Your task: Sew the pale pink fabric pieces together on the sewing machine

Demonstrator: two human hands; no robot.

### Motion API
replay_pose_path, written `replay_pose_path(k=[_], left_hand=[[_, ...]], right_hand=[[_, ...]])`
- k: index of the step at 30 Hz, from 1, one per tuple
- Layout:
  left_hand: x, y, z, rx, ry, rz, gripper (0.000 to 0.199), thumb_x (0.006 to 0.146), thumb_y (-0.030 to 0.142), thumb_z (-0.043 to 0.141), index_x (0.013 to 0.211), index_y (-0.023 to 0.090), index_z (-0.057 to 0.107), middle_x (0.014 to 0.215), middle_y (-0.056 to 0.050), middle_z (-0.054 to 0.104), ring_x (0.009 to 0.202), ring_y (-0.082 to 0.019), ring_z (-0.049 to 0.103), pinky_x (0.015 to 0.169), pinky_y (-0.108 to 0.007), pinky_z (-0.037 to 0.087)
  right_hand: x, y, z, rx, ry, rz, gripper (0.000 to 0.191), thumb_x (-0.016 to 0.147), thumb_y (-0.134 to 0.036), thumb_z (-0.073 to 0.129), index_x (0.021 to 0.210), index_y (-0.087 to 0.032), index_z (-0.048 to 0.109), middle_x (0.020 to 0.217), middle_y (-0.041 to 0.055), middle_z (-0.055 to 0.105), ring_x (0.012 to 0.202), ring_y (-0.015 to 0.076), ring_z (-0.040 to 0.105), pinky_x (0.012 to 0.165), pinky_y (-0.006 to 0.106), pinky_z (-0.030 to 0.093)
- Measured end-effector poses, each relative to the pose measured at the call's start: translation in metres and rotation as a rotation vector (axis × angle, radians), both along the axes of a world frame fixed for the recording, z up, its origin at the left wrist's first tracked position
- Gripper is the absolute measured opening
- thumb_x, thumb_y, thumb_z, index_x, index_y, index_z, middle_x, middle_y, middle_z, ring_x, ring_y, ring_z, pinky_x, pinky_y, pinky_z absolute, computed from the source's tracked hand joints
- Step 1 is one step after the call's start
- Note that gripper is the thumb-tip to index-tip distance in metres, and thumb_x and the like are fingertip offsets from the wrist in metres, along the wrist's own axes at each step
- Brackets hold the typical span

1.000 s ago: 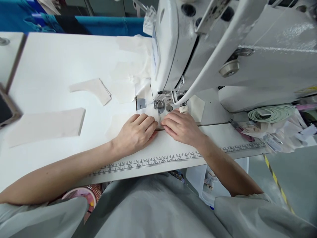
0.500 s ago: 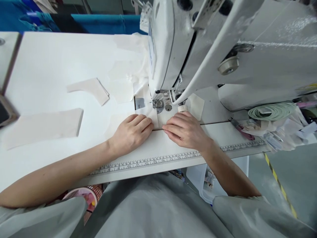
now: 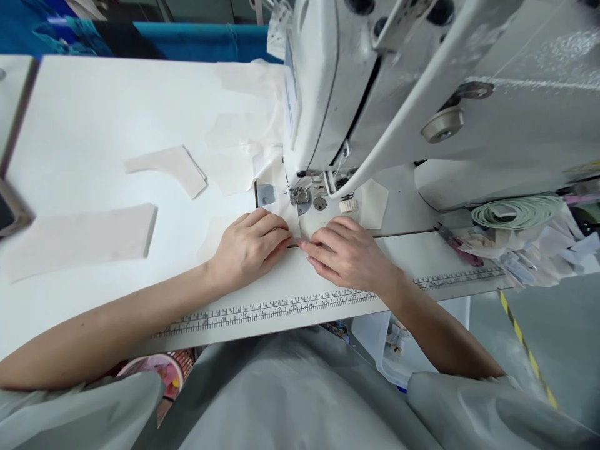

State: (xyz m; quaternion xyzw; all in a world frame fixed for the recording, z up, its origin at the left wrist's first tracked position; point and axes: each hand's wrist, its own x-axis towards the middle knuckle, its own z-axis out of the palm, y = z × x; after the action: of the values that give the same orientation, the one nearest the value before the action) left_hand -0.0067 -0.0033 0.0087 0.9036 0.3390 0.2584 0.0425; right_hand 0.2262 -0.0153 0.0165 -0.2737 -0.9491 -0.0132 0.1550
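One piece of white fabric (image 3: 292, 220) ran up to the presser foot (image 3: 299, 196). Just nearer than the foot, the left hand (image 3: 253, 245) curled its fingers closely on the fabric; the right hand's (image 3: 350, 255) bent loosely beside its edge, any pinch unclear.

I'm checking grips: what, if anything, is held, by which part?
Left hand seemingly pinches pale fabric by its near edge; right hand: cannot tell.

Thin off-white cloth (image 3: 284, 214) looks matt toward the smooth white bench's (image 3: 103, 112) front edge; the bulky white sewing machine (image 3: 313, 94) is glossy.
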Motion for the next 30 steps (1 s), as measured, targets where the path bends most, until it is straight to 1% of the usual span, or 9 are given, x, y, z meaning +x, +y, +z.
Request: replay_pose_path(k=[6,12,16,20,23,30], left_hand=[[-0.001,-0.001,-0.001,0.136,0.051,-0.028,0.013,0.095,0.021,0.056,0.092,0.017,0.068,0.095,-0.005,0.073,0.085,-0.020,0.062,0.067,-0.034,0.048],[-0.001,-0.002,-0.001,0.191,0.117,-0.080,0.017,0.095,0.013,0.051,0.096,0.018,0.068,0.099,-0.006,0.072,0.088,-0.020,0.064,0.069,-0.034,0.048],[-0.001,-0.004,0.001,0.247,0.143,-0.101,0.017,0.094,0.011,0.051,0.095,0.018,0.067,0.099,-0.006,0.072,0.088,-0.020,0.065,0.069,-0.034,0.050],[-0.001,-0.005,0.003,0.305,0.147,-0.116,0.014,0.093,0.010,0.053,0.093,0.015,0.066,0.097,-0.006,0.072,0.088,-0.020,0.065,0.070,-0.033,0.051],[0.000,-0.005,0.003,0.318,0.140,-0.128,0.013,0.092,0.009,0.054,0.094,0.013,0.066,0.097,-0.007,0.072,0.088,-0.020,0.066,0.070,-0.033,0.052],[-0.001,-0.004,0.003,0.318,0.173,-0.133,0.016,0.094,0.010,0.051,0.094,0.015,0.066,0.097,-0.005,0.072,0.088,-0.019,0.066,0.071,-0.031,0.052]], right_hand=[[-0.003,-0.001,0.004,0.075,-0.066,0.000,0.024,0.094,-0.022,0.050,0.107,-0.015,0.069,0.082,0.0049,0.062,0.076,0.0178,0.051,0.079,0.036,0.040],[-0.005,-0.007,0.005,0.048,-0.063,-0.021,0.022,0.094,-0.018,0.051,0.105,-0.015,0.069,0.082,0.0046,0.061,0.077,0.0176,0.052,0.079,0.036,0.039],[-0.005,-0.011,0.003,0.045,-0.052,-0.048,0.023,0.094,-0.017,0.050,0.108,-0.016,0.068,0.085,0.0046,0.062,0.079,0.0179,0.052,0.081,0.036,0.040],[-0.005,-0.012,0.001,0.072,-0.064,-0.055,0.023,0.095,-0.017,0.047,0.103,-0.017,0.068,0.084,0.0041,0.062,0.079,0.0176,0.052,0.080,0.035,0.040],[-0.005,-0.012,0.000,0.084,-0.067,-0.054,0.022,0.095,-0.017,0.047,0.101,-0.016,0.068,0.084,0.0041,0.063,0.079,0.0178,0.052,0.080,0.035,0.040],[-0.005,-0.012,0.000,0.085,-0.060,-0.060,0.021,0.095,-0.017,0.047,0.097,-0.018,0.068,0.084,0.0032,0.063,0.078,0.0172,0.051,0.081,0.034,0.040]])
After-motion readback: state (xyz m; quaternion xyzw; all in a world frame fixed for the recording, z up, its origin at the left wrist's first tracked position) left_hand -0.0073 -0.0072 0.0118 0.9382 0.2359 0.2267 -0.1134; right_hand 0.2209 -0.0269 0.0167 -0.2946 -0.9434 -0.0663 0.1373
